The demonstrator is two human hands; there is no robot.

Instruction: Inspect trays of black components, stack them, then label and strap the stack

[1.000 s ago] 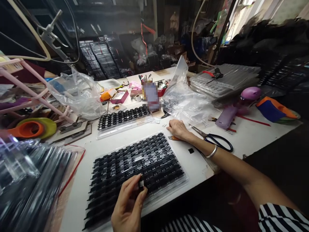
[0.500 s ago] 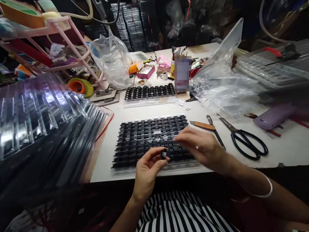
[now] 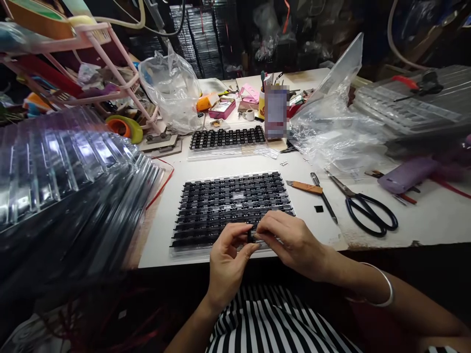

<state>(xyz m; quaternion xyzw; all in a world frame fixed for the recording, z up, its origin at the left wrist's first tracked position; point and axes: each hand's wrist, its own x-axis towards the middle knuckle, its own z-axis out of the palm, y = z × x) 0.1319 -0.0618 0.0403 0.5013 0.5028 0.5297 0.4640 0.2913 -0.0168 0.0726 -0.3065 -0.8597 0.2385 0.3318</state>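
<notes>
My left hand pinches a small black connector-like part between thumb and fingertips, held above the near edge of a clear tray. My right hand is closed, its thumb and finger pressed together right at the part's side; whatever sits between those fingertips is too small to make out. Rows of similar black parts with light pins fill the tray under my hands. A small black square piece lies on the white table to the right.
Right of the tray lie an orange cutter knife, a black pen and scissors. A second filled tray is farther back. Stacked clear plastic trays crowd the left, and crumpled plastic bags the right.
My right hand has come left and down to meet the part in my left hand. The black square on the table, earlier covered by my right hand, now shows.
</notes>
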